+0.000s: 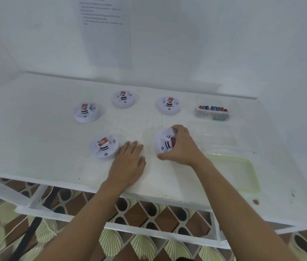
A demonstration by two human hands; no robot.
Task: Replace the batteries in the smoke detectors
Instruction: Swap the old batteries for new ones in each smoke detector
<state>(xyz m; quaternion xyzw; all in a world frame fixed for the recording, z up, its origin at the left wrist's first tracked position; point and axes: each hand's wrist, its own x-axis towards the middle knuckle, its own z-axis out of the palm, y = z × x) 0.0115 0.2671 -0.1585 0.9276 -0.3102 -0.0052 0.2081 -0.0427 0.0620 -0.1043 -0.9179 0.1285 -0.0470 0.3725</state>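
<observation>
Centre frame, the right hand (181,146) grips a smoke detector (164,143) (fingers curled over its top); the left hand (130,161) rests flat, fingers straight, on the table (36,147).

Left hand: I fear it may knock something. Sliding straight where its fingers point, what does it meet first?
Likely nothing near: the left hand points into the gap between the near-left detector and the held detector. Farther on, perhaps the back-right detector; depth is unclear.
</observation>
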